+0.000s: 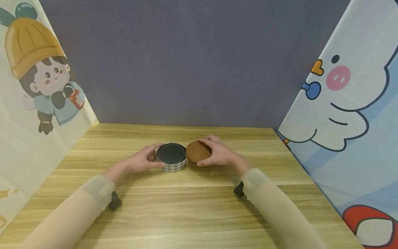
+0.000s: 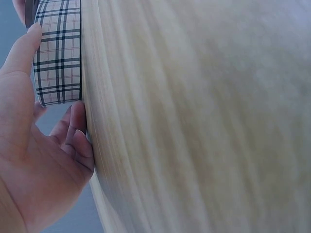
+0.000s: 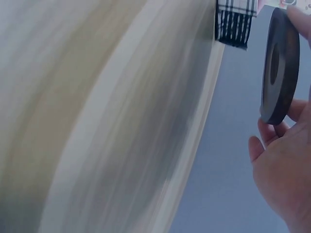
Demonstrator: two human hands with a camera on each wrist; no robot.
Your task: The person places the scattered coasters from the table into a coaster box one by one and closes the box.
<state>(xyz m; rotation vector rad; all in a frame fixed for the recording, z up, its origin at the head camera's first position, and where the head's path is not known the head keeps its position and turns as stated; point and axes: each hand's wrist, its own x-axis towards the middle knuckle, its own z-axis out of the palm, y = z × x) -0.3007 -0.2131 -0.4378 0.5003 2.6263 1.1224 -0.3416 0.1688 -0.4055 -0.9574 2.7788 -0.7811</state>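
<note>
A low round box (image 1: 171, 154) with a black top and a plaid side stands on the wooden table. My left hand (image 1: 144, 159) grips it from the left, thumb at the near side and fingers at the far side. In the left wrist view the plaid side (image 2: 59, 53) shows up close, with the thumb against it. Just right of the box, my right hand (image 1: 219, 154) holds a flat brown disc (image 1: 197, 151) by its rim. The right wrist view shows this disc (image 3: 282, 68) raised off the table, its dark underside bearing a round mark or recess.
The wood-grain table (image 1: 186, 207) reaches back to a dark grey wall panel (image 1: 186, 62). Cartoon-printed panels stand at the left (image 1: 18, 138) and right (image 1: 367, 138). Small black devices (image 1: 115, 201) sit at both wrists.
</note>
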